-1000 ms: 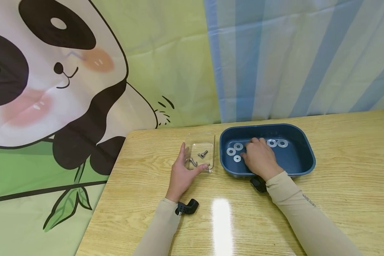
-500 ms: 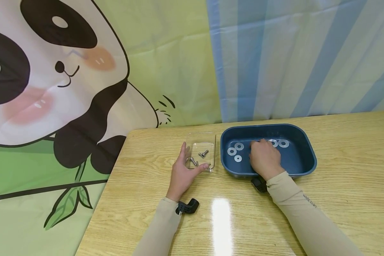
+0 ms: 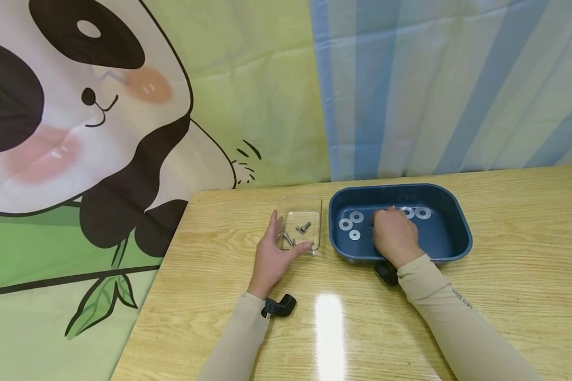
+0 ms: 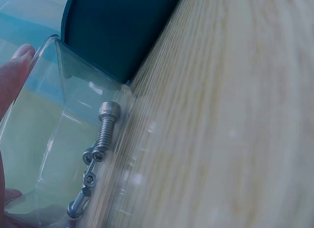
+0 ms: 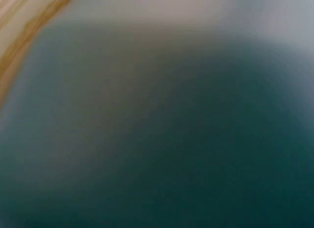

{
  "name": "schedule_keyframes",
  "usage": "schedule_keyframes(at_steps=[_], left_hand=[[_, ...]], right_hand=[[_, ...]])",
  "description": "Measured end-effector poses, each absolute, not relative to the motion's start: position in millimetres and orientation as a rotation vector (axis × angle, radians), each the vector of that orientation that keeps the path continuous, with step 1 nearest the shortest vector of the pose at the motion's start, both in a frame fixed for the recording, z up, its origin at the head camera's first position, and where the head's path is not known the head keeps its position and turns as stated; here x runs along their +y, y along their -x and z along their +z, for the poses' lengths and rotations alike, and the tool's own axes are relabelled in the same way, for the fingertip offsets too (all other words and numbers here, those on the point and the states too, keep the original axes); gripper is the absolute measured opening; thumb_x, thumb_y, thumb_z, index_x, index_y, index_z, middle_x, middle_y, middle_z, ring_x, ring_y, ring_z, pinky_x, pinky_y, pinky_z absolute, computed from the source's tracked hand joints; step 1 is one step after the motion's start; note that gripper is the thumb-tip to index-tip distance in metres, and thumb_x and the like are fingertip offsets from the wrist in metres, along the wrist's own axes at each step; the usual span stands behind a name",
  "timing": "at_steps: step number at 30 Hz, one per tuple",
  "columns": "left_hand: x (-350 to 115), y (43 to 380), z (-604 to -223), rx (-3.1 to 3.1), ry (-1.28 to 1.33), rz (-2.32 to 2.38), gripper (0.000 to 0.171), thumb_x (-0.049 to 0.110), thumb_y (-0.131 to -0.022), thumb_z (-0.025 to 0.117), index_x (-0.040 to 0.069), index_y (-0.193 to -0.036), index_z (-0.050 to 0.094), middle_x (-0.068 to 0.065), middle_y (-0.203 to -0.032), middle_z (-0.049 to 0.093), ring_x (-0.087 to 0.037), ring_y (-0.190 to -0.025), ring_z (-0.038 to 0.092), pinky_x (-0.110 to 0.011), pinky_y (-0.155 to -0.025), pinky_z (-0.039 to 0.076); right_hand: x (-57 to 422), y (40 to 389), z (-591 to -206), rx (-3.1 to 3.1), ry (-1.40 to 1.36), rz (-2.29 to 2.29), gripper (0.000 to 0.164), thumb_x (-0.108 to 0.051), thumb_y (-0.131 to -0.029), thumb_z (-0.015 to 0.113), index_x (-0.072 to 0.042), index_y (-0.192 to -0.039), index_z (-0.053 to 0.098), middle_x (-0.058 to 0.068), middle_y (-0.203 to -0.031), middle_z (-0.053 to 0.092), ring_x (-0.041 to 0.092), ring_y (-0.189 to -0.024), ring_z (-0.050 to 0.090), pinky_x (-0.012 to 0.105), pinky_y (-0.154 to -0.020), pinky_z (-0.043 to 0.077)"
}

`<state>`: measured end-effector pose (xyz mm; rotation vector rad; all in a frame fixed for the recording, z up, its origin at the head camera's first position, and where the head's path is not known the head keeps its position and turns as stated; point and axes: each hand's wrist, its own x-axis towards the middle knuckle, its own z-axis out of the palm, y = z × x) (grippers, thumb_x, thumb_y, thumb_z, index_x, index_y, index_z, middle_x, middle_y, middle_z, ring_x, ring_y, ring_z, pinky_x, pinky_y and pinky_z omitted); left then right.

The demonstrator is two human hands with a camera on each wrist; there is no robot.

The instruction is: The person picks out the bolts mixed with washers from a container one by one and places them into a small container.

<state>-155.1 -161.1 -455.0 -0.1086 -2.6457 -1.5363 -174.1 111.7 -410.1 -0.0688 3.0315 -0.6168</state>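
A clear plastic box (image 3: pixel 301 203) stands on the table, gripped by my left hand (image 3: pixel 275 262) with the thumb at its near side and the fingers along its left wall. Several socket head bolts (image 4: pixel 107 125) lie in the box. To its right is a dark blue tray (image 3: pixel 445 241), into which my right hand (image 3: pixel 394 235) reaches with curled fingers. Their tips are hidden, and a tiny grey piece (image 3: pixel 371 228) shows beside them. Flat metal washers lie in the tray, among them a washer (image 3: pixel 340 224) left of the hand and a washer (image 3: pixel 428 216) right of it.
Both containers stand near the back edge of the wooden table (image 3: pixel 229 222), close beside each other. Behind hangs a curtain (image 3: pixel 267 95) with a panda print. In the right wrist view almost everything is a dark blur.
My right hand has shifted slightly right within the tray and its thumb has drawn in out of sight. A tiny grey piece now shows by its fingers. The left hand keeps its hold.
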Motion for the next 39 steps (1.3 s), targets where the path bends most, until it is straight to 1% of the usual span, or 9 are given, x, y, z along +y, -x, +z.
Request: schedule_keyframes(at_steps=[10,14,19,25,29,31,34,36,39], left_hand=[[-161.9,155.8,-454.6,-2.655,0.104,-1.545,0.119,0.058,-0.074,0.083,0.028,-0.163,0.011,-0.005,-0.160,0.037,-0.022,-0.140,0.044,-0.044,-0.113,0.038],[-161.7,156.8,-454.4,-2.665,0.091,-1.536,0.119,0.060,-0.073,0.083,0.030,-0.163,0.011,-0.005,-0.160,0.037,-0.021,-0.140,0.044,-0.043,-0.113,0.038],[-162.0,156.6,-454.7,-2.669,0.085,-1.527,0.119,0.060,-0.073,0.083,0.027,-0.163,0.011,-0.004,-0.160,0.037,-0.021,-0.140,0.044,-0.043,-0.113,0.038],[-162.2,155.9,-455.0,-2.661,0.098,-1.544,0.119,0.058,-0.074,0.084,0.028,-0.163,0.011,-0.005,-0.160,0.037,-0.021,-0.140,0.044,-0.043,-0.113,0.037],[-162.0,155.9,-454.9,-2.651,0.109,-1.556,0.119,0.056,-0.074,0.085,0.027,-0.163,0.011,-0.006,-0.160,0.037,-0.021,-0.140,0.044,-0.044,-0.113,0.037],[-162.1,156.1,-455.2,-2.650,0.109,-1.556,0.119,0.056,-0.074,0.084,0.028,-0.163,0.011,-0.006,-0.160,0.037,-0.021,-0.140,0.044,-0.044,-0.114,0.037],[-162.3,156.0,-455.5,-2.652,0.107,-1.553,0.119,0.057,-0.074,0.084,0.029,-0.163,0.011,-0.006,-0.160,0.037,-0.021,-0.140,0.044,-0.044,-0.114,0.036],[-162.6,156.2,-455.9,-2.654,0.108,-1.546,0.119,0.057,-0.074,0.084,0.030,-0.163,0.010,-0.006,-0.159,0.038,-0.021,-0.140,0.044,-0.044,-0.114,0.036],[-162.6,156.2,-455.8,-2.655,0.111,-1.540,0.119,0.058,-0.074,0.084,0.029,-0.163,0.010,-0.006,-0.159,0.037,-0.021,-0.140,0.044,-0.044,-0.114,0.036]], right_hand=[[112.3,176.1,-408.6,2.997,0.045,-0.589,0.016,0.001,-0.094,0.060,-0.004,-0.091,0.075,0.022,-0.093,0.069,0.039,-0.084,0.065,0.056,-0.062,0.055],[112.1,177.1,-408.5,2.976,0.041,-0.581,0.016,-0.002,-0.095,0.058,-0.001,-0.103,0.073,0.024,-0.100,0.070,0.039,-0.086,0.066,0.057,-0.064,0.055],[111.8,177.5,-407.3,2.931,0.055,-0.600,0.029,-0.010,-0.095,0.064,-0.001,-0.123,0.069,0.027,-0.116,0.067,0.044,-0.097,0.065,0.059,-0.071,0.055],[116.4,174.8,-400.6,2.859,0.137,-0.624,0.036,-0.013,-0.093,0.069,-0.002,-0.127,0.068,0.027,-0.127,0.063,0.044,-0.109,0.062,0.060,-0.076,0.054],[119.6,173.9,-396.2,2.802,0.188,-0.631,0.037,-0.006,-0.090,0.068,-0.004,-0.127,0.069,0.027,-0.131,0.061,0.041,-0.109,0.060,0.053,-0.072,0.054],[120.3,174.2,-395.3,2.778,0.212,-0.644,0.039,-0.002,-0.089,0.067,-0.005,-0.127,0.069,0.026,-0.128,0.062,0.037,-0.102,0.061,0.045,-0.066,0.052],[120.6,174.8,-395.0,2.761,0.237,-0.665,0.041,0.002,-0.088,0.064,-0.006,-0.128,0.069,0.023,-0.114,0.067,0.031,-0.087,0.059,0.036,-0.059,0.045],[120.5,175.2,-395.2,2.758,0.238,-0.671,0.040,0.002,-0.089,0.063,-0.005,-0.128,0.069,0.018,-0.103,0.068,0.028,-0.081,0.057,0.035,-0.058,0.044],[120.1,175.3,-395.9,2.771,0.237,-0.669,0.038,-0.002,-0.089,0.068,-0.005,-0.127,0.069,0.019,-0.106,0.069,0.031,-0.087,0.060,0.039,-0.062,0.049]])
